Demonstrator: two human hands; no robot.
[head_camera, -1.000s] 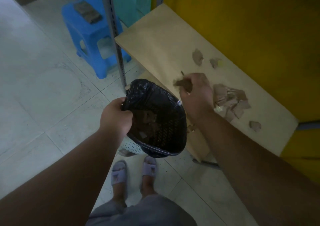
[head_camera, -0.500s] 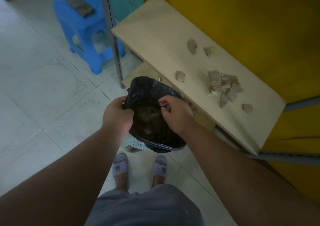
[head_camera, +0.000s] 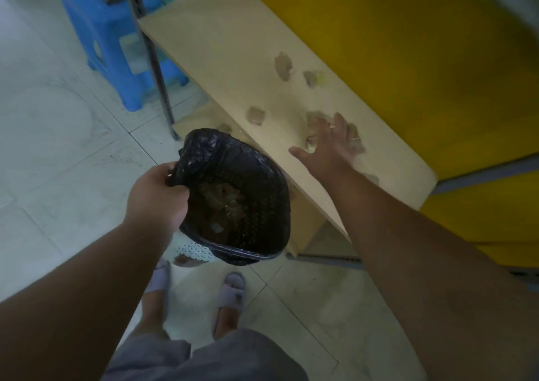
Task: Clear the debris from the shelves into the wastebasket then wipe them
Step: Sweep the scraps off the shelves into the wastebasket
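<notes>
A pale wooden shelf (head_camera: 221, 48) runs from upper left to lower right, with torn brown cardboard scraps on it: one piece (head_camera: 283, 65) far up, a smaller one (head_camera: 311, 78) beside it, a single scrap (head_camera: 256, 116) near the front edge. My right hand (head_camera: 329, 144) is spread flat with straight fingers over a cluster of scraps (head_camera: 356, 141), partly hiding it. My left hand (head_camera: 159, 197) grips the rim of a white perforated wastebasket (head_camera: 242, 200) lined with a black bag, held tilted below the shelf's front edge. Scraps lie inside it.
A blue plastic stool (head_camera: 108, 30) stands on the tiled floor at upper left, behind a grey metal shelf post (head_camera: 151, 57). A yellow wall panel (head_camera: 408, 60) backs the shelf. A lower shelf board (head_camera: 201, 115) shows beneath. My slippered feet (head_camera: 230, 296) are below the basket.
My right hand dropped its scrap into the wastebasket, then left the basket and reached back onto the shelf over the scrap cluster. My left hand kept its hold on the basket.
</notes>
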